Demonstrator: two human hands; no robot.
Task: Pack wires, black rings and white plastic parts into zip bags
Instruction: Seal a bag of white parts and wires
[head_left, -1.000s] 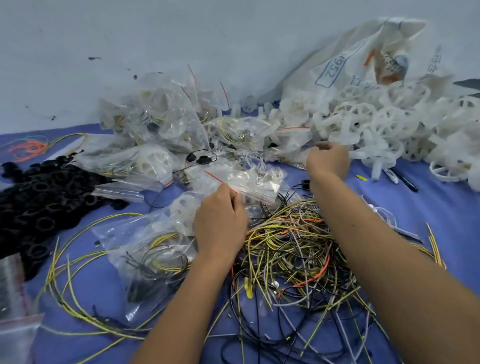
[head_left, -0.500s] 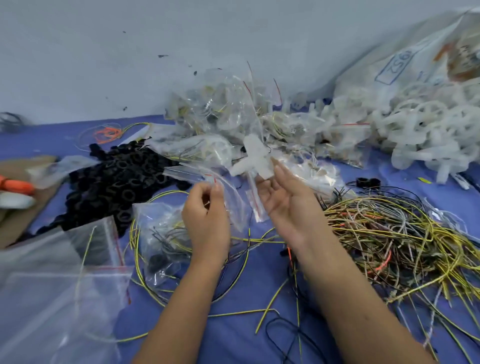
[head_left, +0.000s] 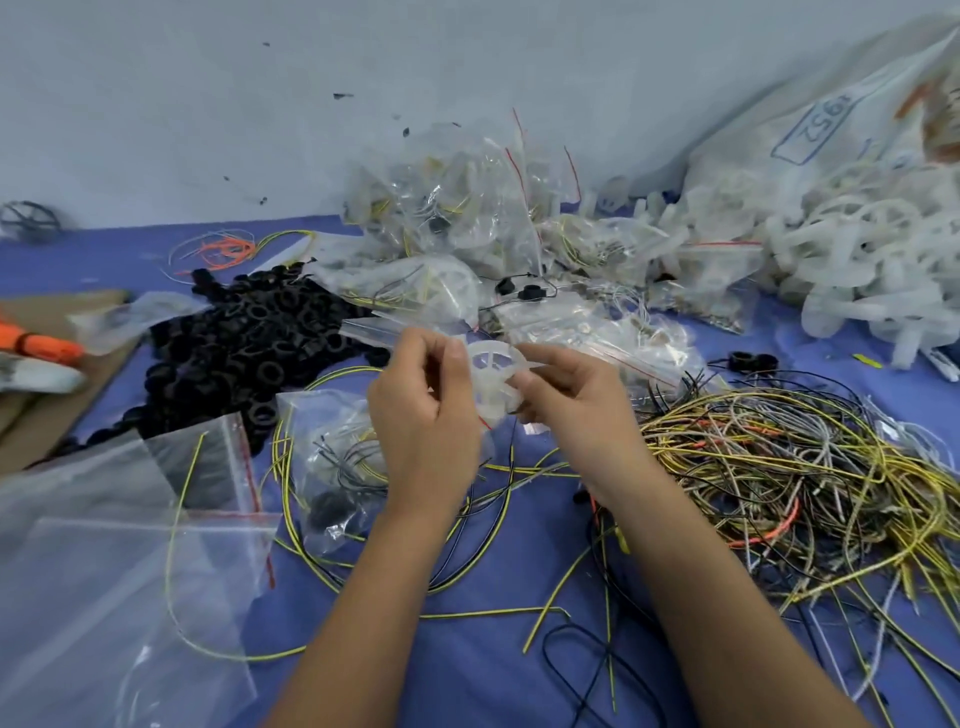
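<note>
at centre frame, over the blue table (head_left: 467, 675), my left hand (head_left: 423, 431) pinches the mouth of a clear zip bag (head_left: 374, 330) between thumb and curled fingers, while my right hand (head_left: 576, 410) holds a white spoked wheel (head_left: 493, 376) by its rim, fingers curled round the far edge. the wheel sits between both hands, right at the bag's opening; whether it is already partly inside i cannot tell. i judge the wheel light and stiff, best gripped at the rim rather than the thin spokes, and the bag film slippery and limp, so the mouth needs a firm pinch near the red zip line. black rings (head_left: 244, 358) lie heaped at left of centre, wires (head_left: 779, 478) tangle at right, more white parts (head_left: 857, 270) pile at upper right, filled bags (head_left: 467, 218) crowd the top centre, and empty bags (head_left: 104, 545) lie at lower left.
</note>
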